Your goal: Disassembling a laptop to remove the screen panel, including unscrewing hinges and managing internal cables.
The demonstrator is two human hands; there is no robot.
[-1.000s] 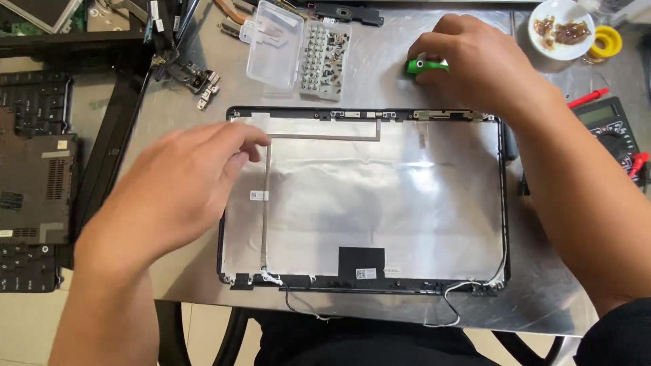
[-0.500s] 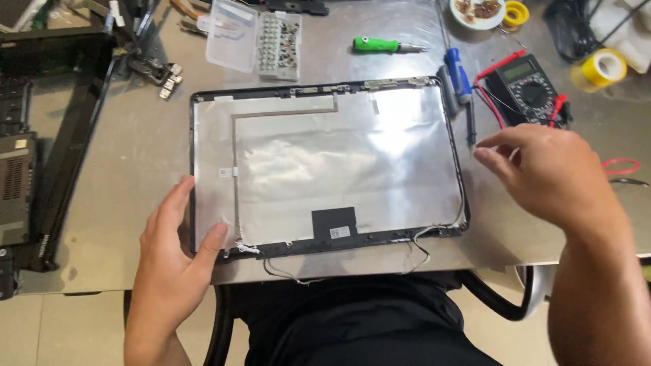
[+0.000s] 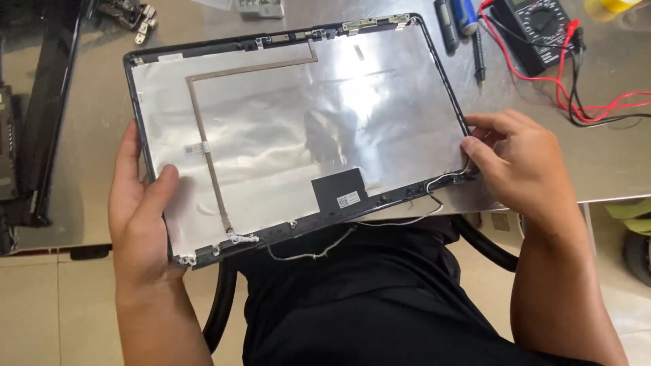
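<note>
nearest: dark-clothed lap and black chair frame below the table edge. loose thin antenna wires dangle off the near edge of the laptop lid shell, over the lap.

left hand is clamped on the shell's near-left corner, thumb on the foil side, fingers wrapped along the outer left edge. right hand pinches the near-right corner by the hinge area, thumb on the rim, fingers curled under. both closed on the shell.

shell sits tilted, near edge held off the steel table and overhanging the lap, far edge toward the bench. looks light, thin plastic w/ silver foil lining, prob flexes if twisted; foil and the flat strip likely tear easy. best held by the black rim at opposite corners, clear of the wires.

further back: multimeter w/ red and black leads, pens/drivers, metal hinges far left, dark laptop base at left edge.
</note>
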